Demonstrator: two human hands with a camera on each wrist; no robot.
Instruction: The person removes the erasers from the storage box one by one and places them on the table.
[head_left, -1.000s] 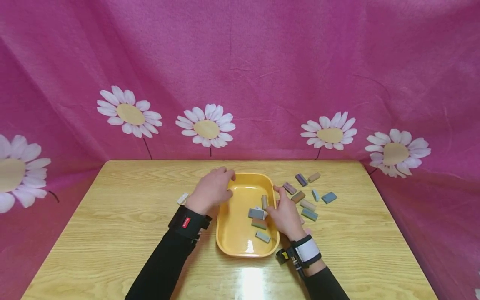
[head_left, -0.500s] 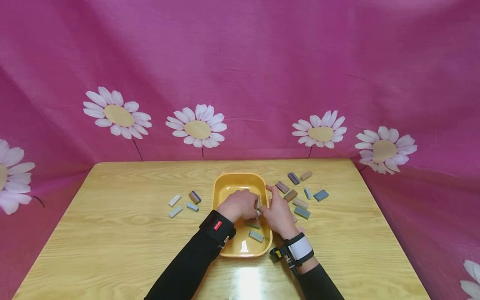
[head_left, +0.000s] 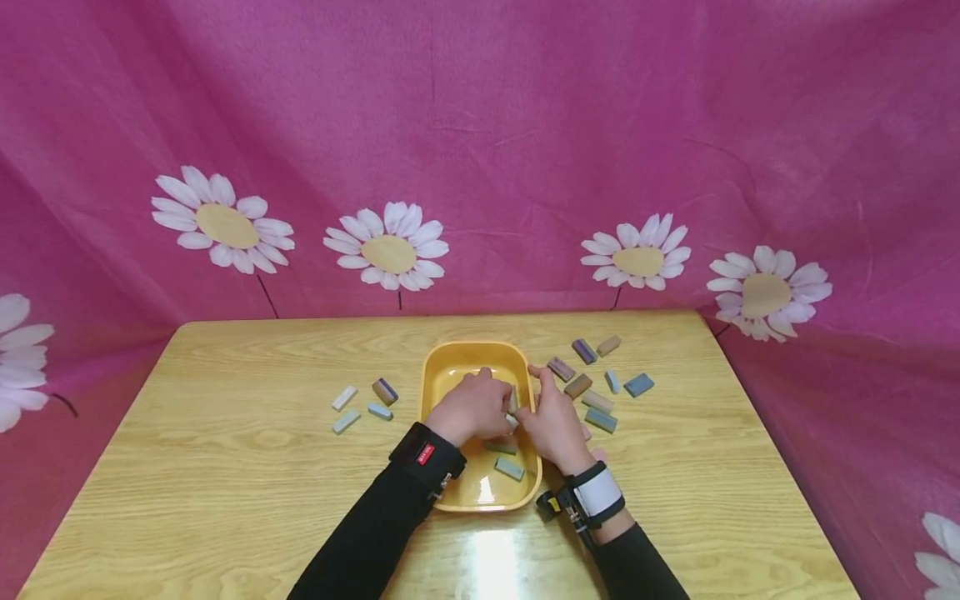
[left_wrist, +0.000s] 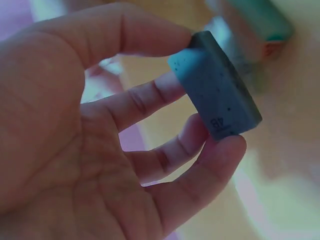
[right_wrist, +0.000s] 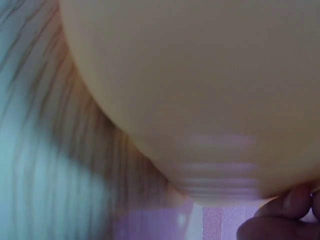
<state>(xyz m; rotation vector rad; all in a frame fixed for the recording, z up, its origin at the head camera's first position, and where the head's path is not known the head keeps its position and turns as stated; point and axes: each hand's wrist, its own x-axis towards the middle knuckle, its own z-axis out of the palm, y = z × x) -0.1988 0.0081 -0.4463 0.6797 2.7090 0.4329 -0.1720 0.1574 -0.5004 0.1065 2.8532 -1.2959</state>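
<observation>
My left hand (head_left: pixel 472 407) reaches into the yellow tray (head_left: pixel 450 354). In the left wrist view its thumb and fingers pinch a blue-grey block eraser (left_wrist: pixel 215 92) marked 4B, tilted, with dark specks. In the tray, a pale grey-green eraser (head_left: pixel 509 468) and a partly covered green-edged one (head_left: pixel 501 447) lie nearer me. A beige eraser (head_left: pixel 513 400) leans by the right wall. My right hand (head_left: pixel 553 425) grips the tray's right rim, thumb inside. The right wrist view shows mostly the tray's outer wall (right_wrist: pixel 190 90), with fingertips (right_wrist: pixel 285 215) at its edge.
Left of the tray lie a white eraser (head_left: pixel 344 397), a pale green one (head_left: pixel 346 421), a light blue one (head_left: pixel 380 411) and a dark brown one (head_left: pixel 386 391). Several more erasers, including a blue-green one (head_left: pixel 601 419), are scattered to the right on the wooden table (head_left: pixel 225 483).
My left hand has moved from the tray's far left rim to the erasers inside and taken hold of the blue-grey eraser. My right hand stays on the rim. The head view has shifted slightly.
</observation>
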